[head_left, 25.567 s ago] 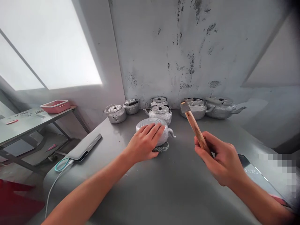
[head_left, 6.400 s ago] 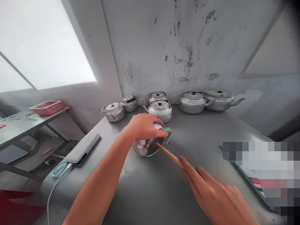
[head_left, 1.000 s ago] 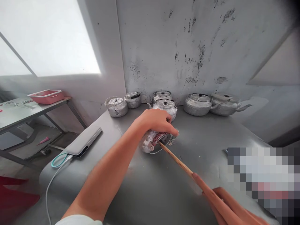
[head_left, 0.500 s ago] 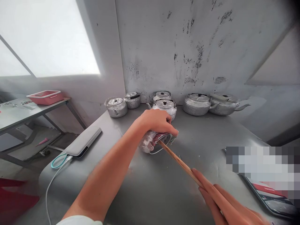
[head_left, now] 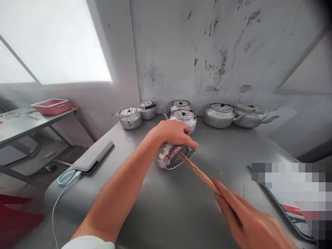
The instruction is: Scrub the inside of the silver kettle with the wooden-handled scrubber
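Note:
A small silver metal kettle (head_left: 163, 159) lies tilted on the grey table, its round mouth turned toward me. Red and green patterned material shows around the mouth. My left hand (head_left: 176, 133) grips the kettle from above, thumb at its right edge. Long wooden chopsticks (head_left: 199, 173) run from my right hand (head_left: 249, 218) into the mouth; their tips are inside, and I cannot make out what they touch. The fingers of my right hand are closed round the near end. Just behind my left hand stands an upright lidded kettle (head_left: 184, 119).
More dented silver kettles line the wall, such as a left one (head_left: 129, 118) and a right one (head_left: 219, 116). A cabled power bank (head_left: 94, 155) lies on the left, a partly blurred phone (head_left: 285, 207) on the right. A pink basket (head_left: 53, 108) stands on another table.
My right hand has shifted slightly left and up, and the chopsticks' tips have moved right within the kettle mouth. My left hand still holds the kettle in place.

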Demonstrator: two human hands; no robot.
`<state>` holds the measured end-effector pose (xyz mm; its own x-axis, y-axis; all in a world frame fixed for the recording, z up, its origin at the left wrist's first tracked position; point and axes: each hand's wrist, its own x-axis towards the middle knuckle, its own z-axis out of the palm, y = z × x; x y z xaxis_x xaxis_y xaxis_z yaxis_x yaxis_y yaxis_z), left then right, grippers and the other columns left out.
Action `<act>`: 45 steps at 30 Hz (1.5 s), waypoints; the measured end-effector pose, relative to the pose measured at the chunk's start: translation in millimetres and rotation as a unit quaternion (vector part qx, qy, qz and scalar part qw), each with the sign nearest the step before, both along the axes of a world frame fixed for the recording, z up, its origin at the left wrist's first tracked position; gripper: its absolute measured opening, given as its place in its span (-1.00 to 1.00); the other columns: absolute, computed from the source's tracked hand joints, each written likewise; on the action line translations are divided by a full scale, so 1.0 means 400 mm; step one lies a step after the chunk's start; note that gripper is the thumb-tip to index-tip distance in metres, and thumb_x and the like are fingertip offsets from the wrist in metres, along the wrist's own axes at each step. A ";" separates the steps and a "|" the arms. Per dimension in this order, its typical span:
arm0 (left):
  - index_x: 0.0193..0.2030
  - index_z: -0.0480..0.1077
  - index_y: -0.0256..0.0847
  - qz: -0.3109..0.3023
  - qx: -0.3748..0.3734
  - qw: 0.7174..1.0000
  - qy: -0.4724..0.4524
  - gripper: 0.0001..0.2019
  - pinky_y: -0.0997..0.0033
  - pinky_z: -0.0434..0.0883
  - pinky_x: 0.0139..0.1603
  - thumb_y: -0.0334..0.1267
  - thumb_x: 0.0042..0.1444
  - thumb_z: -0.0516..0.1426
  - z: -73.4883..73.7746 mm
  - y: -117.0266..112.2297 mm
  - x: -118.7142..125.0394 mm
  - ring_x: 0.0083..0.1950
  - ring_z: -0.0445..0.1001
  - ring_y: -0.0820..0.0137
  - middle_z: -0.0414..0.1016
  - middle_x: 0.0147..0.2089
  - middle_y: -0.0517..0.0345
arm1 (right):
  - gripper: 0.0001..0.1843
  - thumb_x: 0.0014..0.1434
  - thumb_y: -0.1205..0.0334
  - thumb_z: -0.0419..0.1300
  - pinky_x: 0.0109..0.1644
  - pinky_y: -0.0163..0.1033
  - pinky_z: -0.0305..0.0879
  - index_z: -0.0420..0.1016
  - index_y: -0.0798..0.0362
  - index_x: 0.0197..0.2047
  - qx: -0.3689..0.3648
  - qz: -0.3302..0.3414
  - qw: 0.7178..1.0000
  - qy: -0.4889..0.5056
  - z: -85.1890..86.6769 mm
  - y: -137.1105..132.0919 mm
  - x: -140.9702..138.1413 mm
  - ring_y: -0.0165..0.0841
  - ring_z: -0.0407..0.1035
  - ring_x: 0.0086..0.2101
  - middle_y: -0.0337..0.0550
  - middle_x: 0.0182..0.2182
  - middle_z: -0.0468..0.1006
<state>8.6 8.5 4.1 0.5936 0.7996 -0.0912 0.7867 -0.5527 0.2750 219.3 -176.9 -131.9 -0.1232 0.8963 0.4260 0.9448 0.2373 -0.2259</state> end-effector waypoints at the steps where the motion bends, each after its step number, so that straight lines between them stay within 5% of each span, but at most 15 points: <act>1: -0.26 0.54 0.04 -0.002 -0.002 1.000 0.000 -0.57 0.38 0.28 -0.31 0.28 -0.14 0.20 0.000 0.000 0.000 -0.17 0.48 0.29 0.58 -0.25 0.33 | -0.53 0.40 0.04 -0.05 -0.63 -0.30 0.30 0.47 -0.01 0.22 -0.007 0.022 1.000 -0.020 -0.002 0.004 0.000 -0.27 0.59 -0.51 -0.16 -0.32 0.72; 7: -0.22 0.54 0.05 -0.010 -0.008 1.000 0.002 -0.55 0.39 0.29 -0.29 0.29 -0.13 0.20 0.000 0.006 -0.006 -0.16 0.48 0.26 0.58 -0.23 0.31 | -0.57 0.45 0.12 -0.13 -0.70 -0.23 0.18 0.43 0.09 0.16 0.023 0.071 0.997 -0.030 0.003 0.023 -0.025 -0.19 0.62 -0.50 -0.10 -0.37 0.71; 12: -0.14 0.54 0.06 -0.041 -0.004 0.999 -0.021 -0.48 0.39 0.30 -0.23 0.32 -0.15 0.22 -0.011 0.022 -0.019 -0.09 0.48 0.24 0.57 -0.10 0.28 | -0.66 0.39 0.17 -0.09 -0.63 -0.23 0.08 0.43 0.01 0.05 -0.144 0.036 0.989 0.021 0.053 0.030 -0.051 -0.19 0.50 -0.64 -0.20 -0.57 0.59; 15: -0.13 0.51 -0.03 -0.055 0.018 0.998 -0.040 -0.39 0.39 0.32 -0.22 0.36 -0.22 0.25 -0.015 0.026 -0.024 -0.09 0.48 0.23 0.56 -0.09 0.22 | -0.73 0.36 0.24 -0.11 -0.58 -0.28 0.08 0.42 -0.01 -0.15 -0.331 0.028 0.940 0.073 0.112 0.042 -0.075 -0.20 0.50 -0.56 -0.16 -0.58 0.53; 18: -0.17 0.51 -0.08 -0.048 0.011 0.998 -0.035 -0.39 0.39 0.32 -0.28 0.37 -0.20 0.25 -0.012 0.021 -0.026 -0.19 0.50 0.26 0.57 -0.21 0.21 | -0.73 0.37 0.14 -0.08 -0.64 -0.34 0.13 0.35 -0.02 -0.29 -0.405 0.055 0.907 0.101 0.160 0.071 -0.105 -0.39 0.36 -0.71 -0.25 -0.59 0.48; 20: -0.16 0.53 -0.06 -0.036 -0.001 0.999 -0.024 -0.40 0.40 0.32 -0.32 0.36 -0.18 0.24 -0.006 0.014 -0.028 -0.22 0.51 0.27 0.58 -0.24 0.21 | -0.70 0.40 0.09 -0.14 -0.61 -0.37 0.24 0.27 0.00 -0.28 -0.510 0.063 0.839 0.177 0.168 0.095 -0.121 -0.48 0.32 -0.75 -0.32 -0.61 0.44; 22: -0.10 0.55 -0.03 -0.019 -0.012 1.000 -0.012 -0.37 0.40 0.33 -0.33 0.35 -0.21 0.26 0.001 0.008 -0.034 -0.18 0.52 0.24 0.59 -0.17 0.20 | -0.70 0.42 0.05 -0.18 -0.62 -0.39 0.26 0.20 0.00 -0.27 -0.539 0.080 0.806 0.230 0.156 0.117 -0.131 -0.49 0.34 -0.74 -0.34 -0.58 0.45; 26: 0.06 0.53 0.05 0.007 -0.026 1.000 -0.003 -0.25 0.43 0.37 -0.22 0.40 -0.25 0.25 0.006 0.007 -0.057 -0.02 0.52 0.19 0.56 0.06 0.21 | -0.72 0.42 0.05 -0.21 -0.70 -0.39 0.27 0.18 -0.02 -0.23 -0.533 0.093 0.789 0.291 0.101 0.143 -0.140 -0.51 0.31 -0.75 -0.37 -0.51 0.42; 30: 0.12 0.50 0.10 0.016 -0.040 0.999 -0.004 -0.21 0.45 0.37 -0.25 0.45 -0.23 0.21 0.004 0.019 -0.068 -0.07 0.54 0.22 0.56 0.08 0.24 | -0.71 0.40 -0.04 -0.12 -0.71 -0.41 0.32 0.22 -0.04 -0.21 -0.503 0.099 0.783 0.352 0.067 0.141 -0.155 -0.53 0.15 -0.67 -0.42 -0.54 0.23; 39: -0.01 0.56 0.24 0.029 -0.027 0.999 -0.005 -0.35 0.40 0.37 -0.27 0.45 -0.23 0.20 -0.004 0.036 -0.051 -0.16 0.54 0.21 0.62 -0.17 0.33 | -0.62 0.40 -0.14 -0.15 -0.74 -0.44 0.28 0.22 -0.03 -0.24 -0.497 0.053 0.771 0.394 0.101 0.130 -0.161 -0.55 0.05 -0.71 -0.47 -0.60 0.13; 45: -0.07 0.58 0.24 0.021 -0.007 1.000 -0.011 -0.41 0.39 0.36 -0.24 0.42 -0.22 0.22 -0.006 0.037 -0.046 -0.14 0.53 0.23 0.61 -0.14 0.36 | -0.61 0.37 -0.17 -0.10 -0.75 -0.44 0.27 0.28 -0.02 -0.14 -0.482 0.061 0.776 0.402 0.108 0.138 -0.168 -0.54 0.03 -0.72 -0.49 -0.60 0.12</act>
